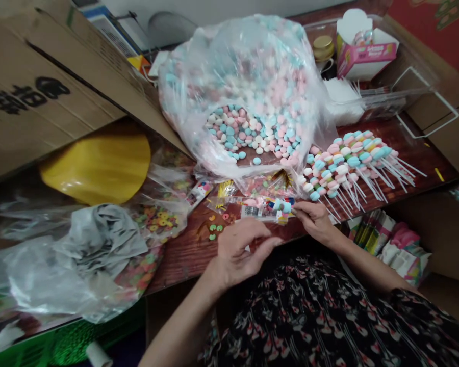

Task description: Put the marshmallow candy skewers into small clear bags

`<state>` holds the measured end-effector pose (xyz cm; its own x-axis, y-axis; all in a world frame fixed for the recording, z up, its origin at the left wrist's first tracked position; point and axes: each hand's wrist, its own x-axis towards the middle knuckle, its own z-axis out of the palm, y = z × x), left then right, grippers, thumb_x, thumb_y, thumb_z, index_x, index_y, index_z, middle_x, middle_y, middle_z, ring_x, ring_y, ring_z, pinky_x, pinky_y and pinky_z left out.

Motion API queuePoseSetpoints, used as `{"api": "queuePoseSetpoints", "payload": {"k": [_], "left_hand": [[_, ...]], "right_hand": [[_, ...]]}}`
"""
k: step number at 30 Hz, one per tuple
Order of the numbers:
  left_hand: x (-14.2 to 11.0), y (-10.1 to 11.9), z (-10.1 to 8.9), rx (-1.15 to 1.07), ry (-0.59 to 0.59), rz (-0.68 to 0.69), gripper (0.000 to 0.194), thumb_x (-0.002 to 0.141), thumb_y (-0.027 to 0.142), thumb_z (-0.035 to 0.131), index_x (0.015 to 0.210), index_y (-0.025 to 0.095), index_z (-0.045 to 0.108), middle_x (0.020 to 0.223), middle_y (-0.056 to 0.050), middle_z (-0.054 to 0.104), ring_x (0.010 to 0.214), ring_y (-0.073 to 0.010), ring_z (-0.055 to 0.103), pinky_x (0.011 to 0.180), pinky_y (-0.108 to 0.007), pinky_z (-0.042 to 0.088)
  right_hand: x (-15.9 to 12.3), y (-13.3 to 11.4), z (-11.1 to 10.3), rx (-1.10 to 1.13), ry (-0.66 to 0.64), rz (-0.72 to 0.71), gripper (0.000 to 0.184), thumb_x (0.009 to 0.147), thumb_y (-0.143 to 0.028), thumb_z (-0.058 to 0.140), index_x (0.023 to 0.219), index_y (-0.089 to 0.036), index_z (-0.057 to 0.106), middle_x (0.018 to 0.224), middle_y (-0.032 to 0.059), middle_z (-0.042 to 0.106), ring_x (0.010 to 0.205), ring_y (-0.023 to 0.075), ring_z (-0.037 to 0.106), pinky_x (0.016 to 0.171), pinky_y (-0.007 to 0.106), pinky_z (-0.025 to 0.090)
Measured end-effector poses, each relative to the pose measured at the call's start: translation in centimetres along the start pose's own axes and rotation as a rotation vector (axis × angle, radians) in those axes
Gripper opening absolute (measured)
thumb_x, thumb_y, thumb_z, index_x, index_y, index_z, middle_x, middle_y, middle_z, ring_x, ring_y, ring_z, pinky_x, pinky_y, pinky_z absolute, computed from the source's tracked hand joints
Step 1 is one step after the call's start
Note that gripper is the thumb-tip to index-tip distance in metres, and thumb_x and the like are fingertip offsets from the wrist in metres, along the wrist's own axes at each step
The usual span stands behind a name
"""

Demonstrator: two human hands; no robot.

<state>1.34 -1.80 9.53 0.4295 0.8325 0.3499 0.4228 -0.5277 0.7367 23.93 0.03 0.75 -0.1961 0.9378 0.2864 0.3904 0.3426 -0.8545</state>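
From the head view, the right hand (315,221) is pinching, thumb against finger, at a pale blue candy piece (283,206) just beyond its fingertips; whether there's a stick in that grip, I can't tell. A printed packet (255,211) lies just past it. And the left hand (245,250), thumb and fingers parted, hovers by the counter (187,257) edge, ring candies (213,228) just left of it. Ahead of both, a big candy bag (245,66); right of the right hand, piled candy sticks (352,158)!
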Motion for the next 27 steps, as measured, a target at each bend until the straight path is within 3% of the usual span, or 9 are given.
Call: {"api": "queuePoseSetpoints", "payload": {"k": [2, 4, 6, 8, 12, 17, 20, 22, 27], "left_hand": [[-1.2, -1.4, 1.5, -0.259, 0.082, -0.276, 0.016, 0.074, 0.028, 0.078, 0.084, 0.021, 0.067, 0.071, 0.000, 0.065, 0.059, -0.0111, 0.056, 0.059, -0.024, 0.047], [-1.4, -3.5, 2.7, -0.622, 0.262, -0.442, 0.038, 0.064, 0.040, 0.085, 0.092, 0.023, 0.066, 0.081, -0.001, 0.067, 0.071, -0.0143, 0.061, 0.066, -0.027, 0.050], [-0.5, -5.3, 3.1, -0.935, 0.352, -0.450, 0.056, 0.051, 0.049, 0.089, 0.096, 0.024, 0.066, 0.088, -0.003, 0.067, 0.082, -0.0182, 0.063, 0.075, -0.032, 0.052], [0.8, -5.9, 2.9, -1.108, 0.360, -0.425, 0.053, 0.048, 0.048, 0.090, 0.087, 0.022, 0.066, 0.081, -0.002, 0.065, 0.077, -0.0173, 0.062, 0.076, -0.033, 0.052], [3.4, -4.6, 2.4, -1.243, 0.401, -0.460, 0.041, 0.067, 0.048, 0.081, 0.060, 0.018, 0.054, 0.062, 0.001, 0.056, 0.065, -0.0152, 0.060, 0.076, -0.034, 0.053], [5.1, -3.3, 3.9, -1.370, 0.585, -0.669, 0.050, 0.082, 0.054, 0.065, 0.057, 0.018, 0.042, 0.054, 0.005, 0.045, 0.055, -0.0110, 0.055, 0.079, -0.034, 0.053], [5.3, -3.5, 4.8, -1.397, 0.648, -0.717, 0.053, 0.083, 0.057, 0.062, 0.057, 0.019, 0.038, 0.053, 0.006, 0.041, 0.051, -0.0088, 0.051, 0.075, -0.030, 0.053], [5.2, -3.6, 5.1, -1.396, 0.654, -0.711, 0.054, 0.082, 0.060, 0.062, 0.057, 0.019, 0.037, 0.053, 0.006, 0.040, 0.050, -0.0083, 0.050, 0.073, -0.028, 0.053], [4.6, -3.8, 4.8, -1.388, 0.643, -0.609, 0.055, 0.075, 0.067, 0.064, 0.061, 0.019, 0.040, 0.057, 0.006, 0.045, 0.053, -0.0089, 0.053, 0.074, -0.030, 0.054]], "right_hand": [[0.1, -0.2, 0.0, 0.093, 0.005, 0.049, 0.019, 0.091, -0.030, 0.055, 0.085, -0.019, 0.070, 0.066, -0.0009, 0.062, 0.058, 0.0108, 0.053, 0.059, 0.023, 0.041], [0.2, -0.7, 0.3, 0.180, -0.031, 0.094, 0.019, 0.090, -0.030, 0.056, 0.082, -0.018, 0.069, 0.062, -0.0027, 0.057, 0.056, 0.0099, 0.050, 0.057, 0.022, 0.039], [0.2, -1.5, 0.8, 0.259, -0.084, 0.138, 0.021, 0.090, -0.030, 0.056, 0.076, -0.018, 0.067, 0.057, -0.0044, 0.053, 0.054, 0.0089, 0.047, 0.056, 0.021, 0.038], [0.1, -2.1, 1.4, 0.308, -0.116, 0.180, 0.024, 0.089, -0.029, 0.056, 0.070, -0.018, 0.064, 0.054, -0.0054, 0.050, 0.052, 0.0081, 0.045, 0.055, 0.021, 0.037], [-0.5, -2.5, 2.6, 0.289, -0.088, 0.171, 0.023, 0.090, -0.029, 0.056, 0.072, -0.018, 0.065, 0.055, -0.0048, 0.053, 0.051, 0.0084, 0.047, 0.053, 0.021, 0.039], [-1.2, -2.2, 3.3, -0.033, 0.124, -0.149, 0.018, 0.091, -0.022, 0.052, 0.091, -0.018, 0.070, 0.079, 0.0052, 0.071, 0.070, 0.0150, 0.064, 0.070, 0.028, 0.049], [-1.1, -2.4, 3.6, -0.191, 0.115, -0.215, 0.019, 0.091, -0.020, 0.051, 0.090, -0.017, 0.069, 0.075, 0.0070, 0.070, 0.069, 0.0160, 0.063, 0.070, 0.029, 0.047], [-0.7, -2.8, 3.7, -0.159, 0.048, -0.164, 0.020, 0.091, -0.021, 0.050, 0.085, -0.017, 0.068, 0.070, 0.0051, 0.067, 0.065, 0.0144, 0.060, 0.067, 0.027, 0.045], [1.0, -3.5, 3.9, 0.257, -0.082, 0.149, 0.026, 0.093, -0.028, 0.049, 0.071, -0.019, 0.061, 0.054, -0.0042, 0.052, 0.051, 0.0091, 0.048, 0.055, 0.021, 0.040]]}}
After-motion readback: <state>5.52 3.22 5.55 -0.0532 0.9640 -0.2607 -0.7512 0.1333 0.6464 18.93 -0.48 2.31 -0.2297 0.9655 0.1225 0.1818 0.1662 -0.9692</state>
